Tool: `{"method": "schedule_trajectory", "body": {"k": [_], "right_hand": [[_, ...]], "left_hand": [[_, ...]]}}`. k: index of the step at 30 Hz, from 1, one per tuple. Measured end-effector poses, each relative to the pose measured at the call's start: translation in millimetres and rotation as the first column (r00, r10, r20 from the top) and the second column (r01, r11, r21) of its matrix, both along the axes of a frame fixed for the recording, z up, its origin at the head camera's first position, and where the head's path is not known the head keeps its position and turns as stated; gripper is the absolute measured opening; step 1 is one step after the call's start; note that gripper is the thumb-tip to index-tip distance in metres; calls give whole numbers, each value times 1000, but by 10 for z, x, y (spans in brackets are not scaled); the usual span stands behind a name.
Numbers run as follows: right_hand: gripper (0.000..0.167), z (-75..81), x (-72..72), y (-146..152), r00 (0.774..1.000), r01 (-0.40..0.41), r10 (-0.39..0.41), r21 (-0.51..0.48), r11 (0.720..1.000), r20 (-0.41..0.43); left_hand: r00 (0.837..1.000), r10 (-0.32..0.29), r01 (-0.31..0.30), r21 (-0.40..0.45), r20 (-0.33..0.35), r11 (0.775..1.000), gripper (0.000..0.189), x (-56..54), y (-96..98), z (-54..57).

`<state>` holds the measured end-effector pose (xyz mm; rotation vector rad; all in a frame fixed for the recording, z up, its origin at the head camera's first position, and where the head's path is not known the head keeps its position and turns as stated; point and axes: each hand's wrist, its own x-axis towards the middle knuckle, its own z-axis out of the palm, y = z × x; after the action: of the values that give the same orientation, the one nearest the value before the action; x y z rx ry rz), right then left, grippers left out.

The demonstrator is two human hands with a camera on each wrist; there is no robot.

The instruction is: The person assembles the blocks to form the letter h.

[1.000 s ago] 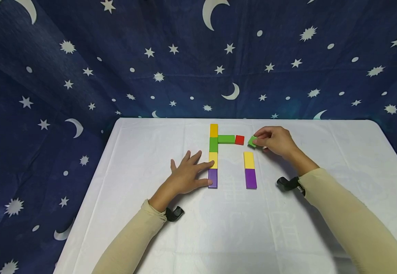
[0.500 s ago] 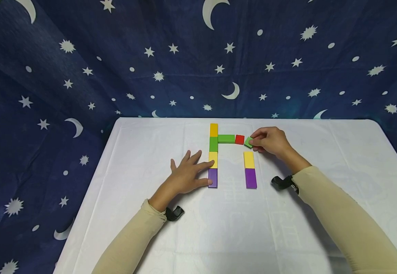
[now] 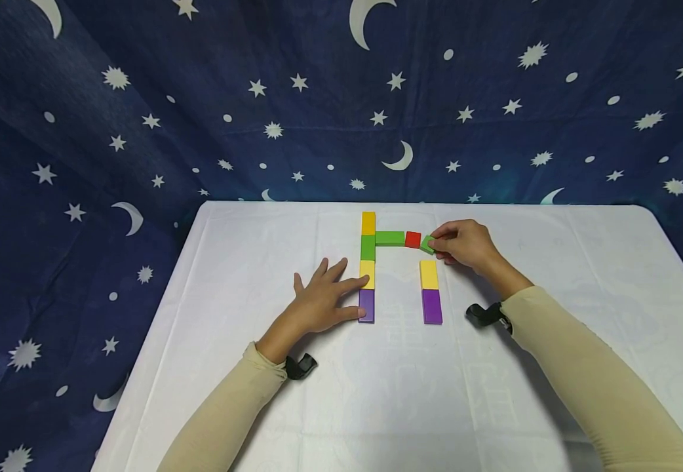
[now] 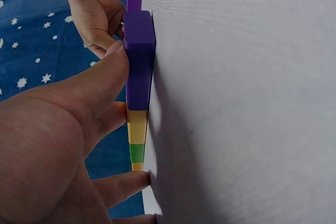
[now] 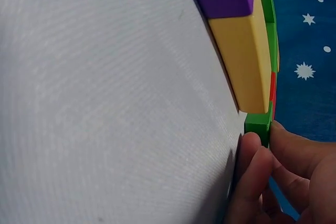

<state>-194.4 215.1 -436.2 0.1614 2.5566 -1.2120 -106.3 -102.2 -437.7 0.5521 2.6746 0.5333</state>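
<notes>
In the head view my right hand (image 3: 465,244) pinches a small green block (image 3: 427,244), tilted and touching or nearly touching the red block (image 3: 413,240). The right wrist view shows thumb and fingers on that green block (image 5: 258,124). My left hand (image 3: 320,303) lies spread, one fingertip on the yellow block (image 3: 368,275) and the thumb on the purple block (image 3: 366,307) of the left column. Above these stand a green block (image 3: 368,248) and an orange-yellow block (image 3: 368,223). A long green block (image 3: 390,238) runs from the column to the red one.
A separate pair, a yellow block (image 3: 429,275) above a purple block (image 3: 432,307), lies just below the right hand's green block. Everything rests on a white-covered table (image 3: 400,393). A dark blue curtain (image 3: 318,59) with stars and moons hangs behind.
My right hand has moved left with the green block, bringing it up to the red block, and has barely moved in the last half second. My left hand stays in place.
</notes>
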Motion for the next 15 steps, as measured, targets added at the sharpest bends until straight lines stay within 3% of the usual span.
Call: {"method": "schedule_trajectory", "body": {"k": [15], "right_hand": [[44, 58, -7, 52, 997, -61, 62, -14, 998, 37]], "left_hand": [[1000, -3, 3, -3, 6, 1000, 68, 7, -3, 8]]}}
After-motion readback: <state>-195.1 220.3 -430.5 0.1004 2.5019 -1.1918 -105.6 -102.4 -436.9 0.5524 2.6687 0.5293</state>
